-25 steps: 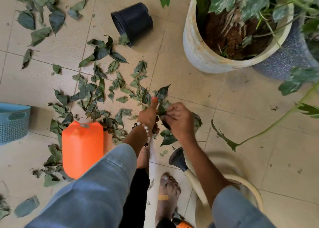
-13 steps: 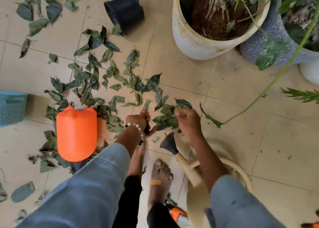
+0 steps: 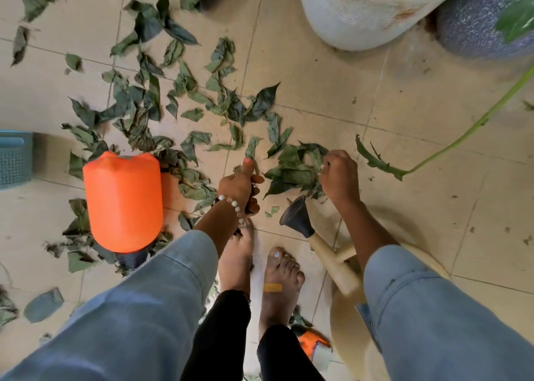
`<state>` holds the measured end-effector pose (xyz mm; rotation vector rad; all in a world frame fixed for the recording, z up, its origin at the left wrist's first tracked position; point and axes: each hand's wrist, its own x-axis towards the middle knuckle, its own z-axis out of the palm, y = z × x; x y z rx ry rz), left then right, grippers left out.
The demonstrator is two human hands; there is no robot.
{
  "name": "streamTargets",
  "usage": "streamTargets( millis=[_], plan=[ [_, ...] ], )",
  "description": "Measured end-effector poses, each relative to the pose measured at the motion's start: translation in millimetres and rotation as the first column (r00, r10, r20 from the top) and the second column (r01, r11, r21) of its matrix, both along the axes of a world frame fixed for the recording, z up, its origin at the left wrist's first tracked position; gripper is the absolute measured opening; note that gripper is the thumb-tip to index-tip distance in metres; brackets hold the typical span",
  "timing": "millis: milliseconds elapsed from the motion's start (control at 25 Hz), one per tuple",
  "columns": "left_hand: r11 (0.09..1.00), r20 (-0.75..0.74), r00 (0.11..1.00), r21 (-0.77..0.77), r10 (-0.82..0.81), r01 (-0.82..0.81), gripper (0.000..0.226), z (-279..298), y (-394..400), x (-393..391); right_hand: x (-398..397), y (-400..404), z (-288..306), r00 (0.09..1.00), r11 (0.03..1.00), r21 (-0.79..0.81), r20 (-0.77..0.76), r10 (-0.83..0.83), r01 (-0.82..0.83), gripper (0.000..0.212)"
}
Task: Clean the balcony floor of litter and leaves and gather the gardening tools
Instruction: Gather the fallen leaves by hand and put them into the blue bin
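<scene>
Several dry green leaves lie scattered over the beige floor tiles. My left hand is curled round a small dark bunch of leaves, thumb pointing up. My right hand grips the edge of a leaf clump lying on the floor between the two hands. A cream watering can with a dark spout head stands just below my right hand, partly hidden by my forearm. An orange plastic container stands to the left of my left hand.
A blue perforated basket sits at the left edge. A large white pot and a speckled blue pot stand at the top right, and a long green stem hangs across the right side. My bare feet stand between my arms.
My hands have come back toward my feet and drawn apart. The right hand now grips the leaf clump by the watering can's spout. The view has tilted down and the pots have slid up.
</scene>
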<state>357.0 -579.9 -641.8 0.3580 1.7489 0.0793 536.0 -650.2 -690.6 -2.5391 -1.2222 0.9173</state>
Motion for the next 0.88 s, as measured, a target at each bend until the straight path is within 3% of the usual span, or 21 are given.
streamTargets(
  millis=[80,240,440,520,600,680,720,760,880],
  plan=[
    [1.0,0.016,1.0,-0.003,-0.001,0.001,0.055,4.8,-0.9,5.5,-0.7,-3.5,0.6,0.998,0.999,-0.001,-0.029,-0.053,0.053,0.024],
    [0.999,0.042,0.998,0.01,0.044,-0.044,0.052,3.0,3.5,15.2,-14.5,3.2,-11.2,0.993,0.982,-0.155,-0.059,0.099,-0.107,0.033],
    [0.999,0.055,0.998,0.033,-0.032,0.03,0.051,-1.6,4.7,12.9,-9.3,-0.9,-11.8,0.995,0.995,-0.022,0.038,0.096,-0.096,0.03],
    [0.995,0.07,0.993,0.038,-0.091,0.089,0.052,-0.4,4.6,12.2,-5.6,-2.3,-2.2,0.988,0.978,0.141,-0.007,-0.153,0.152,0.023],
    [0.993,0.102,0.988,0.023,-0.115,0.114,0.054,3.1,1.7,15.6,-10.8,-1.5,17.8,0.876,0.839,0.259,-0.196,-0.44,0.479,0.019],
    [0.996,0.161,0.983,0.017,-0.088,0.086,0.061,3.6,-3.5,19.7,-32.1,-0.5,38.0,0.712,0.701,0.229,-0.45,-0.539,0.676,0.021],
    [0.997,0.204,0.976,0.006,-0.072,0.072,0.07,5.3,-6.4,24.3,-44.1,0.2,49.6,0.668,0.685,0.2,-0.522,-0.531,0.701,0.026],
    [0.998,0.246,0.968,-0.011,-0.054,0.059,0.081,6.1,-8.8,28.5,-56.5,-1.2,58.9,0.675,0.71,0.193,-0.547,-0.495,0.677,0.03],
    [0.994,0.254,0.964,-0.098,0.075,-0.051,0.1,4.4,-12.6,33.0,-84.5,-11.4,74.7,0.92,0.868,0.396,-0.362,-0.152,0.3,0.021]
  ],
)
